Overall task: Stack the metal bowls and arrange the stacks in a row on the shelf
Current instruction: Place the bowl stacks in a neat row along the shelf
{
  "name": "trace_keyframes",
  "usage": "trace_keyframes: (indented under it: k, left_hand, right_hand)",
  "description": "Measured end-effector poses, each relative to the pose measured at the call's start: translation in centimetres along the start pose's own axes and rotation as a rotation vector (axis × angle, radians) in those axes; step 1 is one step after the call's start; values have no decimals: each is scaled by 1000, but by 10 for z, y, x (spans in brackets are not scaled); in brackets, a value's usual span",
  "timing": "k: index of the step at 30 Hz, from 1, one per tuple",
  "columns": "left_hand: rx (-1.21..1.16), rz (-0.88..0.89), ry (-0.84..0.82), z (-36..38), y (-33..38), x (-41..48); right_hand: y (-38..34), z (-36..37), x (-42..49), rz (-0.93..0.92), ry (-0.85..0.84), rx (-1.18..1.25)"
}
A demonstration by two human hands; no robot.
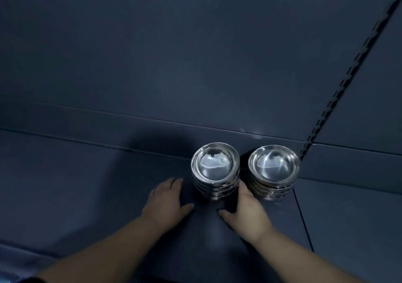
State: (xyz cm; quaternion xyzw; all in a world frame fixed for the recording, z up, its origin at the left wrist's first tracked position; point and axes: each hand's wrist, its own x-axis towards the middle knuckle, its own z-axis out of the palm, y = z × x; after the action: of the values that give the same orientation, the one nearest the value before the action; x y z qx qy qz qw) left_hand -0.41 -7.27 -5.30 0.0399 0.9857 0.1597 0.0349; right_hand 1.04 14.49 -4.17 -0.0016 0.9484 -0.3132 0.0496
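Two stacks of shiny metal bowls stand side by side on the dark grey shelf [87,184], near its back wall. The left stack [215,167] holds several bowls, and so does the right stack [273,168]. My left hand [167,202] lies flat on the shelf just left of the left stack, fingers straight, a small gap from the bowls. My right hand [245,208] reaches between the two stacks, fingers straight, fingertips against the right side of the left stack. Neither hand holds anything.
The shelf's dark back panel [195,54] rises right behind the stacks. A black slotted upright rail [348,76] runs diagonally at the right, ending just behind the right stack. A seam [303,219] divides the shelf right of the stacks.
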Motion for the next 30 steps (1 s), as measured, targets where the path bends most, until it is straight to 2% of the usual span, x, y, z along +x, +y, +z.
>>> trace_keyframes:
  k: [5,9,12,22,30]
  left_hand:
    - [-407,126,-137,-4,-16,34]
    - [-580,206,-209,3,-18,37]
    - [-719,216,-205,6,-17,33]
    - [-797,244,-144,-6,16,-24]
    - [-876,376,-224,17,141,-119]
  right_hand:
    - [-18,10,3,74,145,179]
    - [-26,18,-2,130,198,231]
    - [-31,23,-9,153,222,282]
    - [-15,20,-68,156,280,469]
    - [59,-40,-200,213,431,550]
